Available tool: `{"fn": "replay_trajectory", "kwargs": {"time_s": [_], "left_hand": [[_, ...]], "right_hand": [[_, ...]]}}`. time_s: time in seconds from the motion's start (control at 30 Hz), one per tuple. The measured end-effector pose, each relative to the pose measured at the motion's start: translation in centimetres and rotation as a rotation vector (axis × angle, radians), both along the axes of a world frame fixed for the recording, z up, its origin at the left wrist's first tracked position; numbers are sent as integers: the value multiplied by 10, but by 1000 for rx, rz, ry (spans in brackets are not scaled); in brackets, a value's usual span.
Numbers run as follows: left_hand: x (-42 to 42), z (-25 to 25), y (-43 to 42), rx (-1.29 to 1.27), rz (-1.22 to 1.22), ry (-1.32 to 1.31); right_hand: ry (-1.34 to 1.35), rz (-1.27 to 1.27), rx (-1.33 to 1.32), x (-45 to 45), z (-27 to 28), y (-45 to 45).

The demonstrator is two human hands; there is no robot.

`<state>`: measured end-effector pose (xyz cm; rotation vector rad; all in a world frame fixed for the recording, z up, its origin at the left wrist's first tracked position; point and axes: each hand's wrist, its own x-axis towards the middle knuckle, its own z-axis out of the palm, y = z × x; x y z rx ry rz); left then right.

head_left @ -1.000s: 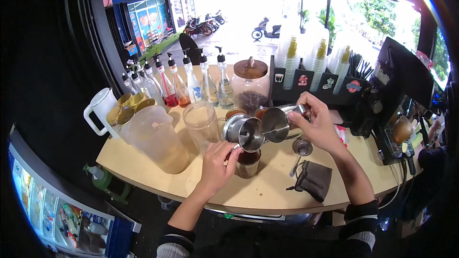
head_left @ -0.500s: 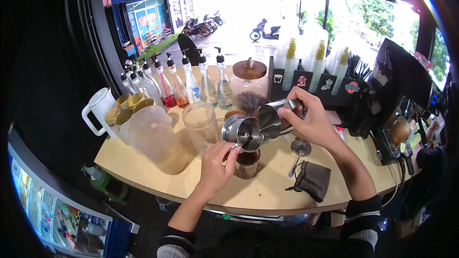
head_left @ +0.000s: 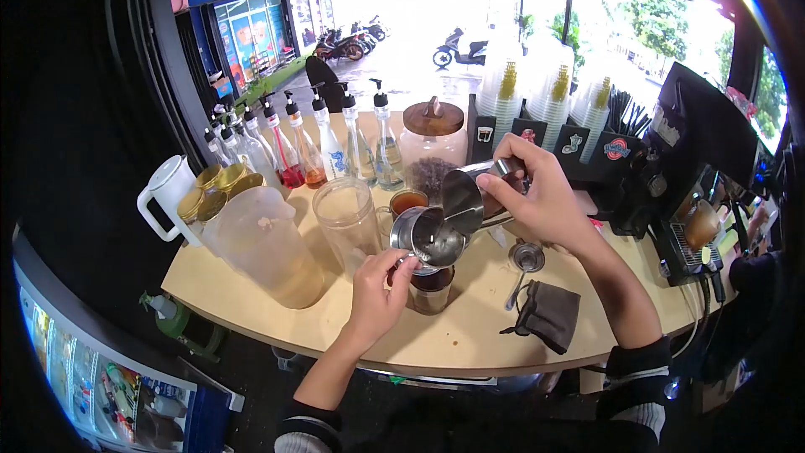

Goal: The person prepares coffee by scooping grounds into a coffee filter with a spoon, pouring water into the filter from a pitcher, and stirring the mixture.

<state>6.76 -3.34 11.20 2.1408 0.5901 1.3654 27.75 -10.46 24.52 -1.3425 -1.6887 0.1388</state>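
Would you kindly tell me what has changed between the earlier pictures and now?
The right hand has moved the metal jug leftward and slightly up, closer over the mouth of the metal cup in the left hand. Nothing was taken hold of or let go. The dark pouch and small strainer stayed put on the counter.

From the head view I read a bare stretch of the counter (head_left: 457,351) along its near edge, open for a hand to pass sideways from below the dark-filled glass (head_left: 431,292) to the dark pouch (head_left: 549,316). Going farther back on my left, I'd run into the big frosted pitcher (head_left: 272,247) and the clear jar (head_left: 346,222), with the row of pump bottles (head_left: 327,147) behind them; straight back, the wooden-lidded jar (head_left: 433,147) and black cup rack (head_left: 537,134) wall off the far side.
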Motion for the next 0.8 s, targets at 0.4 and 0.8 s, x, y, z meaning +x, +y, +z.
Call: {"fn": "replay_trajectory", "kwargs": {"time_s": [0.4,0.8], "left_hand": [[5,-6,2,-320,-165,-102],[5,-12,2,-392,-190,-160]], "right_hand": [[-71,-5,9,-13,3,13],[-54,-47,63,-4,3,14]]}}
